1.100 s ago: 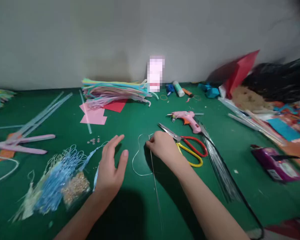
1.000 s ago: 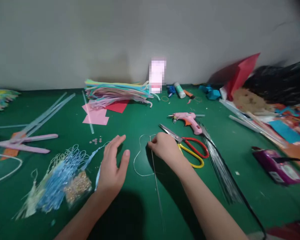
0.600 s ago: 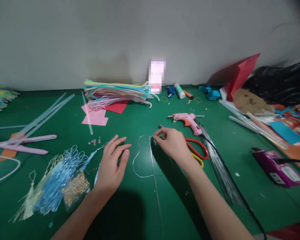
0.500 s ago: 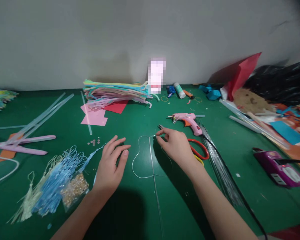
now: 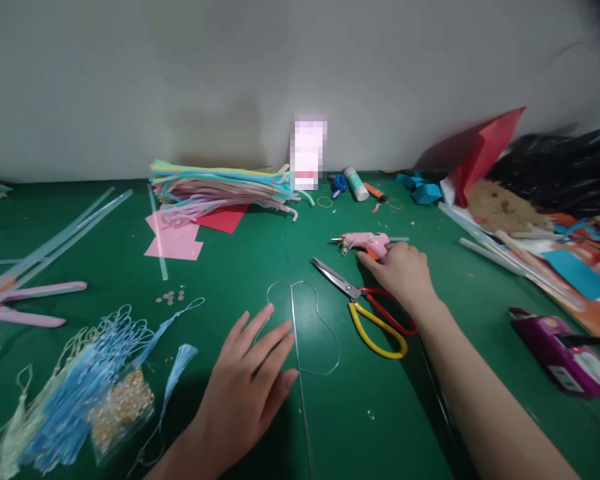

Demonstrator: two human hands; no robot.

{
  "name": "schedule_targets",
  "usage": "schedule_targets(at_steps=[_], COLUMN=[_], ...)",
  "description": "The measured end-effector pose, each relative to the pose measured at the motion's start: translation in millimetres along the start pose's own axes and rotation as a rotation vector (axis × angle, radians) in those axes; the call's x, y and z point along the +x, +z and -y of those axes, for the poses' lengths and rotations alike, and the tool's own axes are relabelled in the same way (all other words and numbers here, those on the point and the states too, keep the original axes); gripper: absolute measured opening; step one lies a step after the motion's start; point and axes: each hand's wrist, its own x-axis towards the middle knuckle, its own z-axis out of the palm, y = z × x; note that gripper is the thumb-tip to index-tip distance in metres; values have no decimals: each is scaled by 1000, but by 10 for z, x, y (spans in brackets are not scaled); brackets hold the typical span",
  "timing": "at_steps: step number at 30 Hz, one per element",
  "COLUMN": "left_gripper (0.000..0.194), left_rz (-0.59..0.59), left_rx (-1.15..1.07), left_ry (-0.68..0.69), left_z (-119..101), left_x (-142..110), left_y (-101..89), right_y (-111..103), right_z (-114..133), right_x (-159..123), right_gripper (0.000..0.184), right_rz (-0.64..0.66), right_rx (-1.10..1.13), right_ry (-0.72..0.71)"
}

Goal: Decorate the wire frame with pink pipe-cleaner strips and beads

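Observation:
My left hand point(image 5: 255, 370), fingers spread, hovers over or rests on the left part of a looped thin wire point(image 5: 337, 347). This wire forms a rounded double-lobed outline, with a straight stem running down its middle towards me. My right hand point(image 5: 407, 277) is wrapped over the handle of a pink hot glue gun point(image 5: 363, 241), which lies on its side with the nozzle pointing left. The hand covers the handle and part of the orange trigger. Scissors point(image 5: 347, 287) with one red and one yellow handle loop lie between the wire and my right hand.
On the green table point(image 5: 260, 253), blue tassels point(image 5: 70, 393) and a bag of gold beads point(image 5: 123, 407) lie left. Pipe cleaners point(image 5: 225, 190) and pink paper point(image 5: 180, 240) are at the back. A purple power box point(image 5: 563, 353) with a black cable sits right.
My right hand has left the wire's top and moved right to the glue gun's handle, uncovering the scissors. My left hand has come right, over the wire. The view has shifted slightly.

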Motion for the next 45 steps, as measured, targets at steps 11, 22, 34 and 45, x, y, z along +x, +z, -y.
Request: schedule_targets(at_steps=[11,22,34,45], left_gripper=[44,55,52,52], left_rz=[41,145,137,173], left_rx=[42,91,61,89], left_ry=[4,16,-13,8], left_z=[-1,12,12,4], left_x=[11,38,34,42], left_y=[119,103,107,93], right_y=[-331,21,84,91], right_z=[103,285,293,312], right_x=[-214,-644,-648,-656], right_gripper=[40,19,20,21], right_rz=[-258,-329,-370,-370], right_rx=[271,220,166,136], right_ry=[-57,-406,-403,-389])
